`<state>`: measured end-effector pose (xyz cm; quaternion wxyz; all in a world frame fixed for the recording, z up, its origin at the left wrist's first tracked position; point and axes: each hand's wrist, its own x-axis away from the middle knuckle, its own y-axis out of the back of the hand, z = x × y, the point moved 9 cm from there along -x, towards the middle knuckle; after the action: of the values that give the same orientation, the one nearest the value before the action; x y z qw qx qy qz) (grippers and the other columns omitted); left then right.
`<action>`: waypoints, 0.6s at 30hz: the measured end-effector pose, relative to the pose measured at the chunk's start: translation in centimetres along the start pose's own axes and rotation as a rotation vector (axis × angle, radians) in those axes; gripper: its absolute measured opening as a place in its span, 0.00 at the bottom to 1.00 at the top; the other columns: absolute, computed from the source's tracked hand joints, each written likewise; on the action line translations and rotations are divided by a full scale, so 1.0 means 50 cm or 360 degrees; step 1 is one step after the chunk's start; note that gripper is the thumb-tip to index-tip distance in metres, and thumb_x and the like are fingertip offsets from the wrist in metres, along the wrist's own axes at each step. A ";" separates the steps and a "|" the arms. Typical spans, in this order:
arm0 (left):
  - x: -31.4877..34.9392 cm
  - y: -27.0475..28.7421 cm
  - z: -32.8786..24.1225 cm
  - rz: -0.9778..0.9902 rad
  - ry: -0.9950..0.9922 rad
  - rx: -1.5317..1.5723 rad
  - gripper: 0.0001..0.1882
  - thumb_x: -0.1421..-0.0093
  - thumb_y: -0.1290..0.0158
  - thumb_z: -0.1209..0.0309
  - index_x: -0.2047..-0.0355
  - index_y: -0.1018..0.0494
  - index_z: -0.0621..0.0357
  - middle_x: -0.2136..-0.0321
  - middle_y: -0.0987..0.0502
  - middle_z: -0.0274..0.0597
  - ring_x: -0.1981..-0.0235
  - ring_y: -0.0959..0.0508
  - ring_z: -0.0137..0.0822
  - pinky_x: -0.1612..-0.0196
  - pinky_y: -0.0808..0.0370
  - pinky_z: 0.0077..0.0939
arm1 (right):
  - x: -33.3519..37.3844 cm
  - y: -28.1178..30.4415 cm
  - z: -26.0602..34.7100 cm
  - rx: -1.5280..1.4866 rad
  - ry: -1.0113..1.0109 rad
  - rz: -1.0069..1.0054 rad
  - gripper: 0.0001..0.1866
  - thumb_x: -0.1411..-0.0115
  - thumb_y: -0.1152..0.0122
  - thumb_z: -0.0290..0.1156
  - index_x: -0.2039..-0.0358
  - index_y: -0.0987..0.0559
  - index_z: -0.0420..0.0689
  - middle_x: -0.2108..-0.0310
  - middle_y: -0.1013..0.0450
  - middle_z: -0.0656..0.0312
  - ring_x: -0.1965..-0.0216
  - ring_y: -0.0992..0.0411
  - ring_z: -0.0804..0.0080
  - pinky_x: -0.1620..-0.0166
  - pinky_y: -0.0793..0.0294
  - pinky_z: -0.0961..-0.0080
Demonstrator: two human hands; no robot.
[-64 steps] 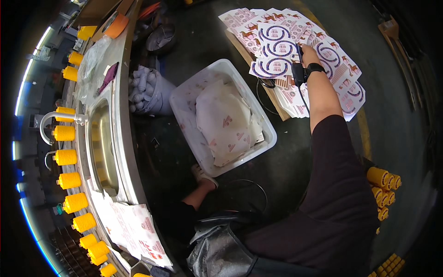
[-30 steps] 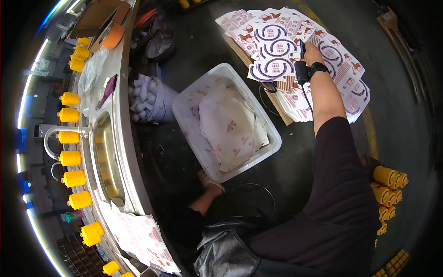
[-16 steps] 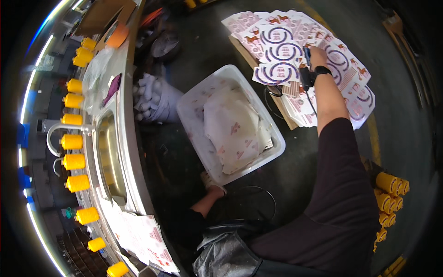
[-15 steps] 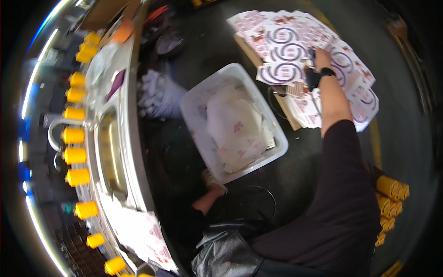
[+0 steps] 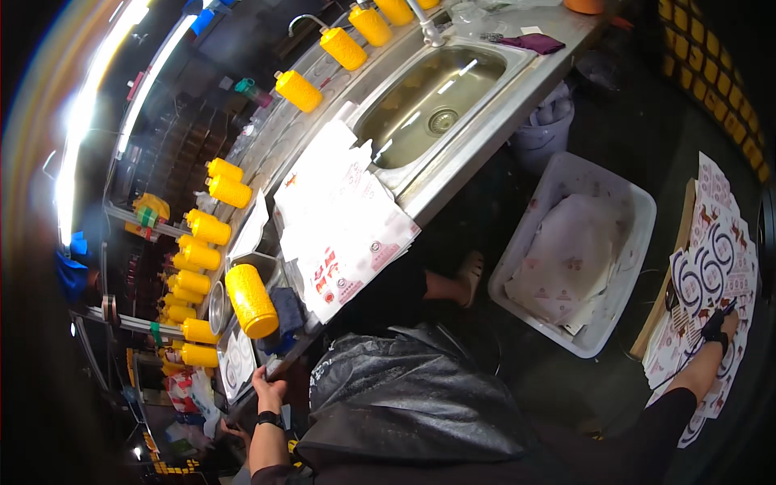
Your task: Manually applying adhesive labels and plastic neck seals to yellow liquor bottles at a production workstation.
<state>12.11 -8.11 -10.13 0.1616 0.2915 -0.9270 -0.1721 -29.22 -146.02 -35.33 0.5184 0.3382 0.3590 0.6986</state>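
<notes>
A single fisheye view, worn on the person's head, looks steeply down over the apron (image 5: 404, 396), with the left hand (image 5: 269, 394) low on one side and the right hand (image 5: 727, 323) far out on the other. It sits close above the body, faces the counter (image 5: 440, 190) beyond the left hand so that its edge runs slantwise, and takes in floor (image 5: 550, 380) between the hands and a bent lamp (image 5: 87, 105) past the left one.
</notes>
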 end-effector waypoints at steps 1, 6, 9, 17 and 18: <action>0.011 -0.002 -0.007 -0.0031 0.0061 -0.0108 0.21 0.46 0.53 0.52 0.64 0.27 0.57 0.66 0.24 0.41 0.66 0.24 0.41 0.62 0.28 0.29 | 0.004 0.005 -0.002 -0.0012 -0.0067 0.0061 0.21 0.49 0.44 0.33 0.54 0.23 0.39 0.59 0.26 0.40 0.52 0.28 0.45 0.49 0.32 0.61; 0.170 -0.580 -0.114 0.0636 -0.0039 0.0134 0.27 0.41 0.64 0.48 0.53 0.32 0.54 0.55 0.28 0.39 0.56 0.28 0.43 0.50 0.34 0.35 | 0.101 0.048 0.066 0.0751 0.0071 -0.0464 0.23 0.57 0.31 0.34 0.57 0.24 0.49 0.59 0.28 0.50 0.51 0.31 0.52 0.47 0.31 0.60; 0.438 -1.266 0.117 0.2240 0.0892 0.0182 0.31 0.38 0.71 0.45 0.46 0.35 0.53 0.49 0.30 0.38 0.50 0.30 0.44 0.43 0.38 0.39 | 0.142 0.069 0.107 0.0349 -0.0042 -0.0507 0.14 0.46 0.54 0.26 0.60 0.25 0.41 0.57 0.29 0.40 0.52 0.32 0.42 0.49 0.34 0.55; 0.432 -1.513 0.385 0.2472 0.0753 0.0042 0.31 0.34 0.75 0.48 0.45 0.34 0.52 0.44 0.32 0.40 0.44 0.33 0.41 0.37 0.45 0.35 | 0.256 0.124 0.228 -0.0579 -0.0074 -0.0663 0.16 0.40 0.54 0.30 0.57 0.22 0.41 0.71 0.25 0.55 0.72 0.27 0.66 0.68 0.28 0.68; 0.437 -1.512 0.381 0.2510 0.0747 0.0014 0.30 0.36 0.75 0.49 0.45 0.34 0.51 0.44 0.32 0.39 0.43 0.34 0.40 0.37 0.46 0.37 | 0.260 0.109 0.196 -0.0833 -0.0345 -0.0573 0.16 0.40 0.55 0.31 0.56 0.22 0.41 0.71 0.24 0.54 0.72 0.27 0.65 0.69 0.28 0.67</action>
<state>24.13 -75.13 -53.95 0.4235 -0.4162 -0.8023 0.0611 -26.61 -133.09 -24.36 0.7380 0.1971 0.1641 0.6242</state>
